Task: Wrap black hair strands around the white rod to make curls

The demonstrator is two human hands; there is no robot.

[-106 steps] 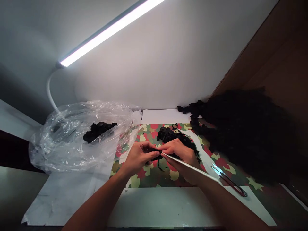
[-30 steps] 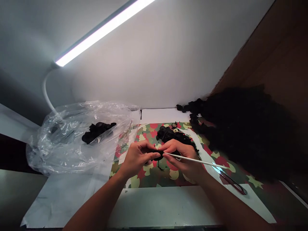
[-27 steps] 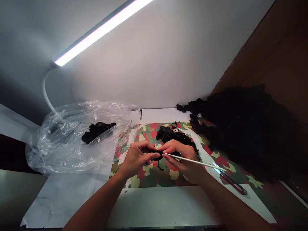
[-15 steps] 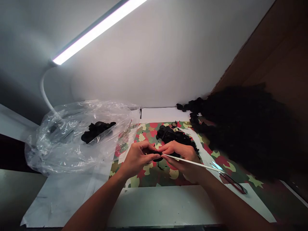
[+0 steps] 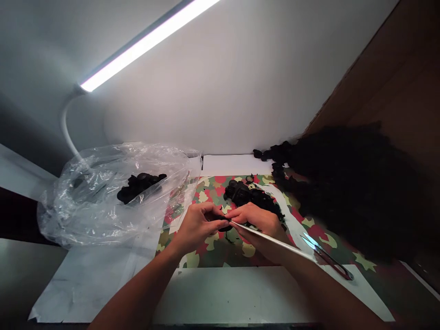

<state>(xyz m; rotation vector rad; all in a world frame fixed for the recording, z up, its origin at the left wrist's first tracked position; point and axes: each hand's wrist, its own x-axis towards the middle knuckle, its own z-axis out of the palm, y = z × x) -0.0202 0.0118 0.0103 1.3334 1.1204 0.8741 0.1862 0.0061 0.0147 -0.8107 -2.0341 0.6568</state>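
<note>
My left hand (image 5: pixel 197 227) pinches a small black piece (image 5: pixel 223 218) between thumb and fingers. Its exact shape is mostly hidden by the fingertips. Close against it, my right hand (image 5: pixel 256 222) grips a long, thin, pale rod-like tool (image 5: pixel 268 237). The tool's tip meets the black piece, and its shaft runs back over my right wrist. Just beyond the hands, a heap of black pieces (image 5: pixel 240 192) lies on the camouflage-patterned mat (image 5: pixel 206 256). Thin black scraps (image 5: pixel 232 237) lie on the mat under my fingers.
On the left, a clear plastic bag (image 5: pixel 103 224) has several round black pieces (image 5: pixel 139 187) on or in it. A large black pile (image 5: pixel 350 192) fills the right side beside a brown panel (image 5: pixel 405 68). Slim metal snips (image 5: pixel 330 259) lie at right. A lit lamp (image 5: pixel 147 46) hangs above.
The long tool's back end has swung down and closer along my right forearm. Both hands stay together around the black piece. The whole view has shifted slightly.
</note>
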